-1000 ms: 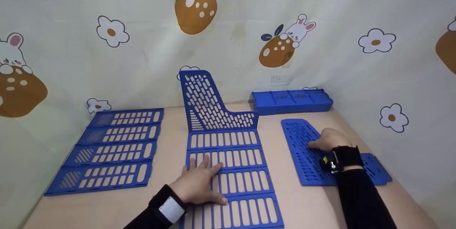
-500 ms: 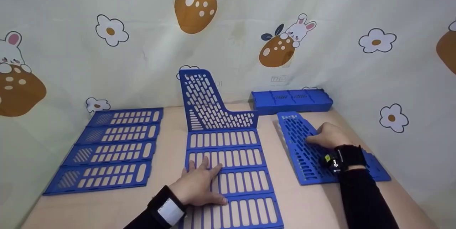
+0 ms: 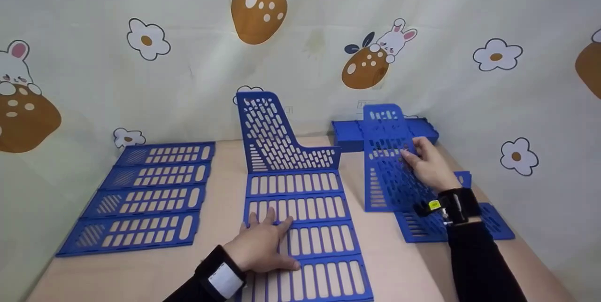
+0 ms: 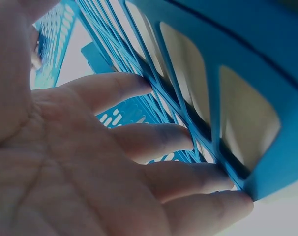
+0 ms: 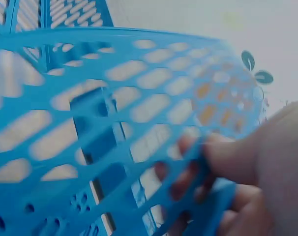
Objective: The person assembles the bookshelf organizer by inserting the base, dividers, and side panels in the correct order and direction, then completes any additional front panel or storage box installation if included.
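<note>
My right hand (image 3: pixel 434 168) pinches the edge of a blue L-shaped perforated plastic panel (image 3: pixel 382 127), thumb on the near face and fingers behind. It stands tilted up above a matching panel (image 3: pixel 500 231) lying on the table. The right wrist view shows the held panel (image 5: pixel 124 93) large, its holes slightly blurred. My left hand (image 3: pixel 263 243) lies spread on a long blue slatted panel (image 3: pixel 326 259); in the left wrist view its fingers (image 4: pixel 154 140) extend to the slats. A perforated L-shaped panel (image 3: pixel 296 154) stands upright at the slatted panel's far end.
Several blue panels with rectangular slots (image 3: pixel 136 217) lie in a row on the left of the table (image 3: pixel 225 184). At the back right, a low blue stack (image 3: pixel 347 144) sits by the wall curtain (image 3: pixel 319 67), partly hidden behind the held panel.
My right hand has lifted the top L-shaped panel from the pile on the right and raised it, uncovering another beneath. My left hand stays on the slatted panel.
</note>
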`<state>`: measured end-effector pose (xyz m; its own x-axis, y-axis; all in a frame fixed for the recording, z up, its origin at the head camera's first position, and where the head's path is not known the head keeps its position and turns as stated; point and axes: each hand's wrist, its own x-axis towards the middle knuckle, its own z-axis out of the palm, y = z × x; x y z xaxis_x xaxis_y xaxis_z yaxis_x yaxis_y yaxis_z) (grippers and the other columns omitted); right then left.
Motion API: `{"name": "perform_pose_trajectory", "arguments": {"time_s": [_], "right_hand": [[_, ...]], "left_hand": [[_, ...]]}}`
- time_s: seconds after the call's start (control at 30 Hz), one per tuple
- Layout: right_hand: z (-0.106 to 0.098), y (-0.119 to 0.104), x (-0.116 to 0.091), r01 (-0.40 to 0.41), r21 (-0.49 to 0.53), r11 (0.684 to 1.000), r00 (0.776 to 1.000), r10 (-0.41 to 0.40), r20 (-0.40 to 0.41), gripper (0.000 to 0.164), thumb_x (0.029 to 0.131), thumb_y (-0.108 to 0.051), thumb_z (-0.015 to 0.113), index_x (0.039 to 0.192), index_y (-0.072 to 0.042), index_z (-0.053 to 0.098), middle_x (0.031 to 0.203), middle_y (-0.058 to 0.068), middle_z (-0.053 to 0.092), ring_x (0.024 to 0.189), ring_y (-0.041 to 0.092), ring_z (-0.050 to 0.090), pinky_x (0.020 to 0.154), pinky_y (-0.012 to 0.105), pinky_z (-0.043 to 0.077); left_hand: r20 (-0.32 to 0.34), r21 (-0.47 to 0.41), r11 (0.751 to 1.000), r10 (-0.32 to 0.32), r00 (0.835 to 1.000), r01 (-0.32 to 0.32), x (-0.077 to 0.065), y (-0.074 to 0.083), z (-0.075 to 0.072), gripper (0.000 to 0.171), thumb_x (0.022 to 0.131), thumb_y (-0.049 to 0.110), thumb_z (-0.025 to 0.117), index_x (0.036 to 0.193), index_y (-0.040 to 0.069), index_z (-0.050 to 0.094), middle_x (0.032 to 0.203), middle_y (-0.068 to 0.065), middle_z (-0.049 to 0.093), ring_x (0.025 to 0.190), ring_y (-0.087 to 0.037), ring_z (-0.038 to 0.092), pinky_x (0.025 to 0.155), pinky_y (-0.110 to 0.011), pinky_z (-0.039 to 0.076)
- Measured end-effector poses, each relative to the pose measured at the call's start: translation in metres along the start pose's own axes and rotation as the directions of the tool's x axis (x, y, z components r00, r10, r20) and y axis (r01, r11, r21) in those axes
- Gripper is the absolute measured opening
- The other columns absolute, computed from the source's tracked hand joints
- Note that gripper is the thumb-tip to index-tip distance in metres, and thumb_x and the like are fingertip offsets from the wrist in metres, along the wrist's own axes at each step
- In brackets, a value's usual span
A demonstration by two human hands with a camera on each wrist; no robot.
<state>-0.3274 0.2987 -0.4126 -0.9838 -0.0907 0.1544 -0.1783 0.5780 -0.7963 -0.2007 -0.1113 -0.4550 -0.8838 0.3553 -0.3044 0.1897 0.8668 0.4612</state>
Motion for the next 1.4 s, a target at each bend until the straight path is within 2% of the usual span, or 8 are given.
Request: {"name": "perform_pose_trajectory", "arguments": {"time_s": [0.13, 0.23, 0.43, 0.83, 1.03, 1.17, 1.3, 1.4], "right_hand": [[0.018, -0.007, 0.001, 0.116, 0.120, 0.986, 0.986, -0.099, -0.133, 0.016, 0.118, -0.008, 0.044, 0.130, 0.001, 0.043, 0.112, 0.017, 0.063, 0.098, 0.011, 0.066, 0.086, 0.019, 0.056], [0.032, -0.010, 0.001, 0.166, 0.141, 0.976, 0.975, -0.141, -0.174, 0.015, 0.118, -0.008, 0.044, 0.131, -0.002, 0.043, 0.115, 0.015, 0.063, 0.104, 0.012, 0.067, 0.090, 0.018, 0.057], [0.047, -0.010, 0.002, 0.221, 0.117, 0.968, 0.963, -0.198, -0.182, 0.013, 0.116, -0.004, 0.047, 0.129, -0.001, 0.046, 0.112, 0.018, 0.065, 0.102, 0.019, 0.066, 0.089, 0.020, 0.057], [0.052, -0.008, 0.003, 0.266, 0.088, 0.960, 0.956, -0.252, -0.148, 0.013, 0.115, -0.002, 0.050, 0.128, -0.002, 0.051, 0.104, 0.016, 0.071, 0.097, 0.017, 0.068, 0.087, 0.018, 0.054], [0.065, -0.012, 0.002, 0.310, 0.153, 0.938, 0.941, -0.280, -0.188, 0.012, 0.113, 0.000, 0.054, 0.124, 0.001, 0.054, 0.100, 0.013, 0.071, 0.092, 0.011, 0.067, 0.084, 0.017, 0.054], [0.078, -0.019, 0.001, 0.311, 0.197, 0.930, 0.947, -0.288, -0.140, 0.013, 0.113, -0.001, 0.055, 0.125, 0.002, 0.054, 0.105, 0.014, 0.072, 0.097, 0.016, 0.069, 0.087, 0.022, 0.058], [0.069, -0.021, -0.001, 0.276, 0.016, 0.961, 0.961, -0.276, -0.010, 0.016, 0.114, -0.013, 0.059, 0.128, -0.004, 0.058, 0.114, 0.011, 0.074, 0.107, 0.022, 0.071, 0.093, 0.035, 0.062], [0.039, -0.009, -0.002, 0.254, -0.255, 0.933, 0.967, -0.236, 0.100, 0.016, 0.111, -0.020, 0.068, 0.124, -0.010, 0.069, 0.113, 0.007, 0.077, 0.104, 0.022, 0.072, 0.093, 0.045, 0.063]], "left_hand": [[-0.004, 0.012, 1.000, -0.002, 1.000, 0.002, 0.000, 0.001, 0.000, 0.105, 0.084, 0.065, 0.087, 0.168, 0.017, 0.046, 0.176, -0.035, 0.025, 0.155, -0.077, 0.015, 0.123, -0.088, 0.020], [-0.010, 0.016, 1.000, 0.004, 1.000, -0.004, 0.000, 0.000, 0.001, 0.104, 0.084, 0.065, 0.087, 0.168, 0.017, 0.047, 0.176, -0.034, 0.028, 0.155, -0.077, 0.016, 0.123, -0.088, 0.021], [-0.016, 0.021, 1.000, 0.012, 1.000, -0.012, -0.001, 0.001, 0.001, 0.104, 0.084, 0.065, 0.087, 0.168, 0.017, 0.047, 0.175, -0.034, 0.031, 0.155, -0.077, 0.017, 0.123, -0.088, 0.021], [-0.001, 0.005, 1.000, -0.001, 1.000, 0.001, 0.000, 0.001, 0.000, 0.103, 0.085, 0.065, 0.087, 0.168, 0.019, 0.047, 0.176, -0.030, 0.030, 0.156, -0.075, 0.017, 0.124, -0.087, 0.019], [-0.007, 0.007, 1.000, 0.002, 1.000, -0.002, -0.002, 0.000, -0.001, 0.102, 0.085, 0.064, 0.087, 0.167, 0.017, 0.049, 0.176, -0.030, 0.031, 0.157, -0.074, 0.017, 0.124, -0.087, 0.020], [-0.008, 0.004, 1.000, -0.002, 1.000, 0.002, -0.002, -0.001, -0.001, 0.101, 0.085, 0.064, 0.087, 0.167, 0.017, 0.049, 0.176, -0.030, 0.032, 0.156, -0.075, 0.017, 0.123, -0.088, 0.021], [0.000, -0.001, 1.000, -0.010, 1.000, 0.010, -0.001, -0.001, 0.000, 0.103, 0.085, 0.064, 0.087, 0.168, 0.018, 0.047, 0.176, -0.031, 0.031, 0.156, -0.075, 0.016, 0.123, -0.088, 0.019], [0.011, 0.001, 1.000, -0.012, 1.000, 0.012, 0.001, 0.000, 0.000, 0.103, 0.085, 0.065, 0.086, 0.168, 0.018, 0.047, 0.177, -0.030, 0.031, 0.157, -0.075, 0.016, 0.124, -0.088, 0.018]]}}
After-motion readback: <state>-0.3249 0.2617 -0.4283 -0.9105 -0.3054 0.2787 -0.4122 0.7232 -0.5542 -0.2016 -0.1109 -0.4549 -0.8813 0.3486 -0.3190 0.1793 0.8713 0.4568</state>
